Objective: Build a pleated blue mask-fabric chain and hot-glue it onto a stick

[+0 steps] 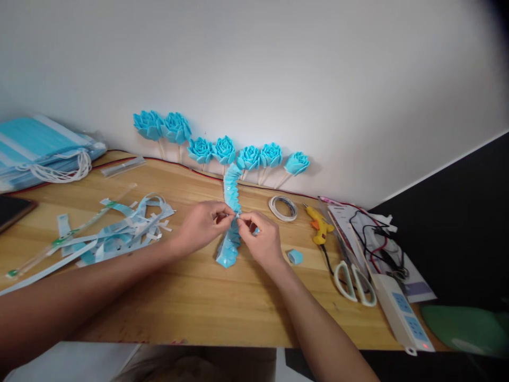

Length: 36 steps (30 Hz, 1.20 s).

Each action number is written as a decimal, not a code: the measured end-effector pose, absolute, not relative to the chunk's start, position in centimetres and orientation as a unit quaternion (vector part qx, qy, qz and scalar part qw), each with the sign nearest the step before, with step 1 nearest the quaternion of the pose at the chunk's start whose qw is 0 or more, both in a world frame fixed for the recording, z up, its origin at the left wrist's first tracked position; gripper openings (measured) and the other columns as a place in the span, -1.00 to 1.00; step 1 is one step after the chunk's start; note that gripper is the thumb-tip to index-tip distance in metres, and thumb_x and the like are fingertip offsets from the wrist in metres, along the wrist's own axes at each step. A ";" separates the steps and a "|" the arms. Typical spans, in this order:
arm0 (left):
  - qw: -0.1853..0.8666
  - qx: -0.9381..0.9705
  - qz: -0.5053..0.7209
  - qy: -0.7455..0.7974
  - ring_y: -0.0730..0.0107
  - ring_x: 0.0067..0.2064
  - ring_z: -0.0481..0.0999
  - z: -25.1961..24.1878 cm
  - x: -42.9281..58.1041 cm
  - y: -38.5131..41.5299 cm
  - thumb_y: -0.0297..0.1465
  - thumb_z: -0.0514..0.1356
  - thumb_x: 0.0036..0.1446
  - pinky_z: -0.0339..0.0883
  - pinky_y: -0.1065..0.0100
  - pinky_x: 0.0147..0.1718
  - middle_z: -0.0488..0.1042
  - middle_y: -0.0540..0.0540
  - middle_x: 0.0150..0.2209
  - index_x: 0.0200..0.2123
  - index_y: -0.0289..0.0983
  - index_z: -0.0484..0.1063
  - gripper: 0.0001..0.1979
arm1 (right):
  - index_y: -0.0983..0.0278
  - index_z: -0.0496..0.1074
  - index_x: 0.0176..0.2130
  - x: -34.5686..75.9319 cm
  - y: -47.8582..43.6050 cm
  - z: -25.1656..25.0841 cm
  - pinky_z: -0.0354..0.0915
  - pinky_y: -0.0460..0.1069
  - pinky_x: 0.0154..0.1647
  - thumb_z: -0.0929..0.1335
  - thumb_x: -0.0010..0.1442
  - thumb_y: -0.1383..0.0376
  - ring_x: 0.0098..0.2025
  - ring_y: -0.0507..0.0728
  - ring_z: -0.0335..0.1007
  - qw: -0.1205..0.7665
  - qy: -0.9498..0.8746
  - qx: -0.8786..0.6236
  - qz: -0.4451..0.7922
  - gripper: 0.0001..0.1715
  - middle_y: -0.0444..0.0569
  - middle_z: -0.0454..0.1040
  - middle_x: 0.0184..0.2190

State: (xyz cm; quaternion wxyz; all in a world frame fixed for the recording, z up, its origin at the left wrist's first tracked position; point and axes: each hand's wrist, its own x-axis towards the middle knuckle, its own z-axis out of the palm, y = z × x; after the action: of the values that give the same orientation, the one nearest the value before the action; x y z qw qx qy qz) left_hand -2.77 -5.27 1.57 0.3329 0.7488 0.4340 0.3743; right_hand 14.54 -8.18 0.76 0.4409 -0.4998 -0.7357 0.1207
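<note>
My left hand (204, 222) and my right hand (260, 236) meet at the middle of the table, thumbs and forefingers pinched on a small light blue petal-like piece (237, 215). Most of that piece is hidden by the fingertips. Below them lies a long overlapping row of light blue petals (228, 254), stretching away toward the wall. A single blue piece (295, 257) rests to the right of my right hand. Several blue flowers on sticks (225, 150) lean against the wall behind.
Blue face masks (43, 143) are stacked at the left, with cut strips (119, 233) nearer me. On the right are a tape roll (282, 208), a yellow glue gun (319, 225), scissors (353, 284) and a power strip (403, 313). Cables lie on papers (421, 284).
</note>
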 end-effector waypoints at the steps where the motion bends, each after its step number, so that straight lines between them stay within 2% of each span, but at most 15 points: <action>1: 0.342 0.745 0.374 0.433 0.46 -0.47 0.40 1.6 -2.8 -5.3 -0.29 0.13 0.11 0.15 0.45 -0.49 0.52 0.01 -0.50 -0.40 -0.28 0.53 -0.77 | 0.23 0.47 -0.43 14.5 -8.2 0.8 0.23 -0.08 -0.41 0.33 0.17 0.34 -0.51 0.01 0.28 0.442 -0.732 -0.503 0.128 -0.85 -0.13 0.47 -0.51; 5: 0.386 0.722 0.374 0.435 0.47 -0.49 0.36 1.8 -2.9 -5.2 -0.27 0.15 0.08 0.14 0.46 -0.51 0.49 0.03 -0.52 -0.41 -0.29 0.52 -0.77 | 0.24 0.47 -0.43 14.5 -8.2 0.9 0.22 -0.09 -0.43 0.33 0.15 0.30 -0.51 0.01 0.28 0.448 -0.709 -0.517 0.171 -0.85 -0.13 0.46 -0.51; 9: 0.437 0.681 0.416 0.415 0.42 -0.39 0.42 2.1 -3.1 -4.7 -0.22 0.13 0.12 0.26 0.42 -0.38 0.49 0.00 -0.45 -0.41 -0.28 0.48 -0.74 | 0.25 0.46 -0.43 14.8 -7.9 1.2 0.21 -0.09 -0.47 0.34 0.13 0.22 -0.53 0.00 0.23 0.476 -0.654 -0.524 0.265 -0.82 -0.16 0.41 -0.55; 12: 0.452 0.644 0.454 0.418 0.38 -0.34 0.45 2.4 -3.3 -4.2 -0.18 0.15 0.12 0.32 0.39 -0.31 0.50 0.00 -0.39 -0.30 -0.27 0.46 -0.73 | 0.25 0.41 -0.45 15.1 -7.6 1.5 0.17 -0.10 -0.53 0.35 0.11 0.14 -0.57 -0.02 0.16 0.494 -0.612 -0.520 0.333 -0.76 -0.20 0.31 -0.61; 15: 0.486 0.651 0.417 0.407 0.34 -0.29 0.46 2.6 -3.4 -4.1 -0.16 0.15 0.12 0.34 0.36 -0.28 0.51 -0.01 -0.36 -0.22 -0.25 0.46 -0.71 | 0.25 0.39 -0.46 15.2 -7.5 1.7 0.17 -0.10 -0.53 0.36 0.08 0.10 -0.56 -0.01 0.16 0.492 -0.602 -0.513 0.364 -0.73 -0.20 0.29 -0.61; 18: 0.505 0.675 0.375 0.386 0.36 -0.32 0.45 2.5 -3.4 -4.1 -0.16 0.16 0.12 0.33 0.37 -0.29 0.50 -0.01 -0.40 -0.35 -0.26 0.48 -0.72 | 0.25 0.39 -0.46 15.1 -7.6 1.6 0.18 -0.10 -0.51 0.36 0.08 0.09 -0.55 -0.01 0.16 0.482 -0.603 -0.508 0.382 -0.72 -0.19 0.29 -0.60; 23: 0.501 0.674 0.388 0.380 0.44 -0.41 0.40 2.5 -3.3 -4.3 -0.22 0.21 0.07 0.30 0.42 -0.38 0.47 0.02 -0.47 -0.46 -0.28 0.46 -0.77 | 0.25 0.40 -0.45 15.2 -7.5 1.7 0.21 -0.09 -0.45 0.33 0.16 0.07 -0.49 0.01 0.24 0.460 -0.613 -0.489 0.417 -0.68 -0.16 0.34 -0.55; 29: 0.465 0.692 0.405 0.376 0.45 -0.44 0.37 3.5 -3.5 -4.4 -0.21 0.21 0.08 0.27 0.43 -0.42 0.45 0.03 -0.52 -0.47 -0.28 0.46 -0.75 | 0.26 0.40 -0.43 15.0 -6.9 3.4 0.10 -0.11 -0.52 0.37 0.13 0.14 -0.53 -0.03 0.13 0.434 -0.661 -0.497 0.357 -0.76 -0.22 0.25 -0.58; 33: 0.488 0.685 0.412 0.351 0.39 -0.37 0.45 4.4 -4.0 -3.9 -0.18 0.19 0.12 0.33 0.38 -0.33 0.50 0.00 -0.47 -0.45 -0.28 0.50 -0.72 | 0.26 0.42 -0.41 15.3 -6.2 4.9 0.10 -0.12 -0.50 0.35 0.16 0.14 -0.52 -0.03 0.15 0.425 -0.685 -0.497 0.321 -0.75 -0.21 0.27 -0.56; 36: 0.485 0.698 0.398 0.345 0.35 -0.34 0.49 5.1 -4.6 -3.3 -0.20 0.22 0.11 0.34 0.37 -0.33 0.54 -0.03 -0.43 -0.41 -0.27 0.53 -0.75 | 0.26 0.41 -0.41 15.3 -5.8 6.0 0.12 -0.11 -0.48 0.34 0.14 0.14 -0.50 -0.03 0.16 0.424 -0.695 -0.495 0.303 -0.76 -0.21 0.29 -0.55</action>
State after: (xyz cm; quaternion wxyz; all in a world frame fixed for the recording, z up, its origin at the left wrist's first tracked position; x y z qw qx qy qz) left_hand -4.60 -3.26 5.06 0.4852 0.6981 0.3446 0.3982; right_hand 15.27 -5.84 5.96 0.4245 -0.4949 -0.6950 0.3030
